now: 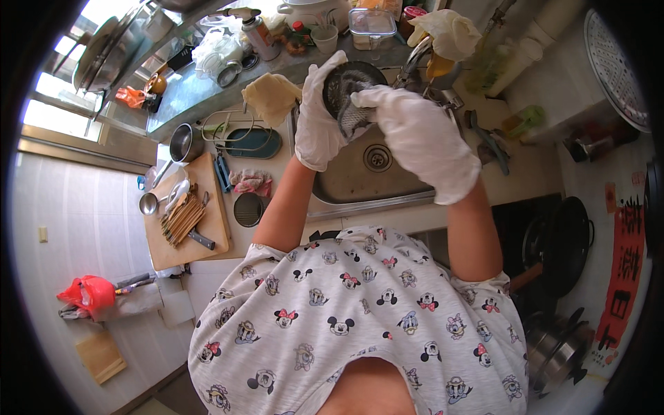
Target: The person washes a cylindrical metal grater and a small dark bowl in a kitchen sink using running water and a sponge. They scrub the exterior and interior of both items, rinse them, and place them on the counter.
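Observation:
White gloves cover both hands. My left hand [317,124] grips the rim of a small dark round dish [358,75], tilted up above the back of the steel sink [358,179]. Against the dish's inner face, my right hand [423,137] presses a grey mesh scouring cloth [354,111], which hangs partly below the fingers. The chrome faucet [412,62] stands just behind the dish, and the sink drain [377,158] shows beneath the hands. Whether water is running cannot be told.
Left of the sink lie a wooden cutting board [218,228] bearing chopsticks and a knife [201,239], a small saucepan [185,144] and a pink-grey rag [251,181]. A brush [487,137] lies right of the sink; a black wok [568,249] stands farther right. Jars and containers line the back ledge.

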`<action>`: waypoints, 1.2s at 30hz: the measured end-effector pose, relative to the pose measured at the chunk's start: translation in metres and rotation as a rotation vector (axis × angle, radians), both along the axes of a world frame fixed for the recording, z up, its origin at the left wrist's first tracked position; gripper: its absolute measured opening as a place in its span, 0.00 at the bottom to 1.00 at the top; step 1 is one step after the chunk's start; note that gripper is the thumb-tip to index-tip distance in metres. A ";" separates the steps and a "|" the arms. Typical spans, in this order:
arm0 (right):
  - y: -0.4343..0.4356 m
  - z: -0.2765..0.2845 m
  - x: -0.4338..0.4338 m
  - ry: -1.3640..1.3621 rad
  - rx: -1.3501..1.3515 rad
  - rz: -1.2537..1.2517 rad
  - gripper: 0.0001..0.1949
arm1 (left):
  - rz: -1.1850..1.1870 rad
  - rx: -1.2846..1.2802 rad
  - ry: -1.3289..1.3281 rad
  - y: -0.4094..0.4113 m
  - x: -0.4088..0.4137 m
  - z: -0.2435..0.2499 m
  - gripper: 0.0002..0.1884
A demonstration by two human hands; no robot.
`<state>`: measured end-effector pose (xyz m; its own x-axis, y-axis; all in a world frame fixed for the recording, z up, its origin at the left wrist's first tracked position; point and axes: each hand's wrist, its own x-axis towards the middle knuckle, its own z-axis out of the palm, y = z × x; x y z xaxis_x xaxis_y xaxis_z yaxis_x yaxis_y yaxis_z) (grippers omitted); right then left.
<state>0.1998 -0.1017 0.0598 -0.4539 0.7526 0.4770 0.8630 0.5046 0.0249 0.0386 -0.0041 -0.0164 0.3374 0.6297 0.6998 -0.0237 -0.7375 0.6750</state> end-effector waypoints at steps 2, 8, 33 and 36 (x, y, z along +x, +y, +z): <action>0.009 -0.008 -0.007 -0.400 0.102 -0.008 0.07 | 0.005 0.027 -0.049 -0.005 0.001 0.000 0.49; 0.042 -0.043 -0.025 0.281 -0.428 -0.045 0.06 | 0.052 0.068 0.112 -0.013 -0.001 -0.017 0.51; 0.115 -0.040 -0.245 0.644 -0.753 0.353 0.10 | 0.835 -0.296 -0.182 -0.154 -0.220 0.018 0.49; 0.125 -0.076 -0.343 0.184 -0.736 0.677 0.11 | 1.039 -0.285 0.055 -0.182 -0.258 0.004 0.52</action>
<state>-0.1436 0.0235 -0.0157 -0.8597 0.5000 0.1046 0.3496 0.7252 -0.5932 -0.2196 -0.1862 -0.0120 -0.4295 0.7637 0.4820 0.5587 -0.1946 0.8062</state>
